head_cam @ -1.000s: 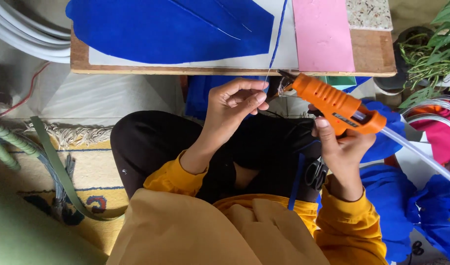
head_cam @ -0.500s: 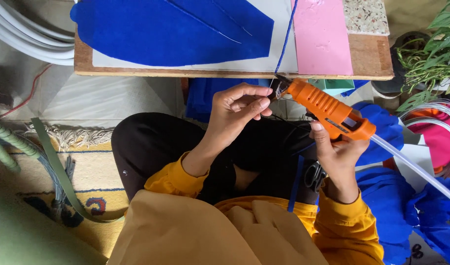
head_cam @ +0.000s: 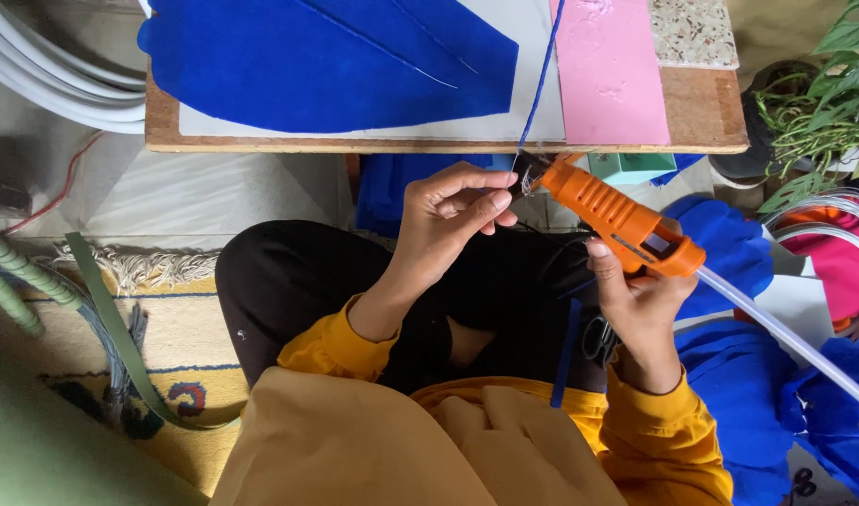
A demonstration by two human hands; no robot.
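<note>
Blue felt (head_cam: 326, 61), cut in broad leaf shapes, is spread over a wooden board (head_cam: 701, 112) at the far side, with a pink sheet (head_cam: 609, 70) laid to its right. Nearer, the left hand (head_cam: 453, 220) is seen with fingertips pinched together on a thin blue strip (head_cam: 545, 80) at the nozzle of an orange glue gun (head_cam: 621, 220), which is gripped firmly by the right hand (head_cam: 640, 300). Black trousers lie beneath. A patterned yellow rug (head_cam: 82, 328) is seen at left, potted greenery (head_cam: 823, 103) far right.

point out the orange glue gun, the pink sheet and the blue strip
orange glue gun (head_cam: 617, 214), head view, middle of its body
pink sheet (head_cam: 609, 70), head view, centre of its face
blue strip (head_cam: 544, 80), head view, midway along it
</note>
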